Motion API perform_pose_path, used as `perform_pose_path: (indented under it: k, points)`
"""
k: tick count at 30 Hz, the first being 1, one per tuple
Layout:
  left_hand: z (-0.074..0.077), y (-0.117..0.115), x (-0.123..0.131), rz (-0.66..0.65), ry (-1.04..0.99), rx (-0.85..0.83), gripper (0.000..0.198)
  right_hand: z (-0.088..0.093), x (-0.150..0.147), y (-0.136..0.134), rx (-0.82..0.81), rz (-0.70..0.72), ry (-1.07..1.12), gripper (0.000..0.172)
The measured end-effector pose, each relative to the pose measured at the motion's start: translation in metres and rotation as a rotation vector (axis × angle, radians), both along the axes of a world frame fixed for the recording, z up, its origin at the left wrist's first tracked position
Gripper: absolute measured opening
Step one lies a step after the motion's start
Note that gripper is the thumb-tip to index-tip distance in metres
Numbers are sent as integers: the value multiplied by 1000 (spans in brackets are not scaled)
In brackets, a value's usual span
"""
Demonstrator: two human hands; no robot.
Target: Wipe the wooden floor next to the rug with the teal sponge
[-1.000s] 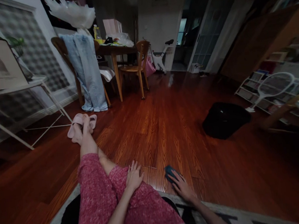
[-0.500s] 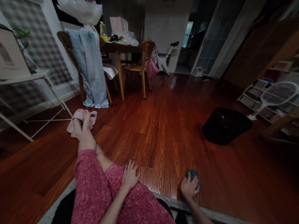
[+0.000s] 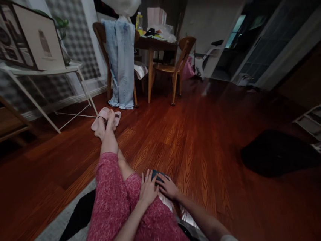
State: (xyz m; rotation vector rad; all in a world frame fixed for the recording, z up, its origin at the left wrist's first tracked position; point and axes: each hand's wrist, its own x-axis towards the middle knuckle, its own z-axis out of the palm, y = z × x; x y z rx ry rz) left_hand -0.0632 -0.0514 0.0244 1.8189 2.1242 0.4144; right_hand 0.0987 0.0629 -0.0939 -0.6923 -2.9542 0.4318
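A small dark blue object (image 3: pixel 158 176) is held above my knee; its kind I cannot make out, as fingers cover part of it. My right hand (image 3: pixel 168 187) has its fingers over the object's near right side. My left hand (image 3: pixel 149 189) rests on the pink-red trousers (image 3: pixel 148 227) over my thigh, fingers stretched out, with a ring on one. Its fingertips come close to the object's left edge; whether they touch it I cannot tell.
My crossed legs reach toward pink slippers (image 3: pixel 100 118) on the wooden floor (image 3: pixel 184 133). Jeans (image 3: pixel 120 60) hang over a chair by the dining table (image 3: pixel 155 43). A white side table (image 3: pixel 50 70) stands left. A black bin-like object (image 3: pixel 277 152) lies right. A grey-black rug (image 3: pixel 56 217) is under me.
My right hand has brought the dark blue object from the floor side on the right over to my left hand at the knee. The view has turned right and tilted.
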Motion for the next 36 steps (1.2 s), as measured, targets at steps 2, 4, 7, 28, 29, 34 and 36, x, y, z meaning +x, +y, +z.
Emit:
perform_pose_path:
  k: [2,4,7,28,29,34,36]
  points:
    - [-2,-2,-10,50,20,31,51,6,3,29,6,-84,-35,53]
    - [-5,-3,-19,108,39,50,50,7,7,57,30,-328,-46,51]
    - [-8,-3,-25,161,45,49,50,4,4,90,67,-688,-38,54]
    - [-14,-8,-16,283,-8,64,76,-3,-241,97,35,32,33,49]
    - [-12,-8,-16,281,-14,65,77,-3,-238,107,27,-23,23,50]
    - [-8,-8,-16,270,-35,56,75,-7,-193,175,12,-358,-25,52]
    - [-7,-8,-17,270,-36,43,73,-6,-160,198,11,-504,-44,53]
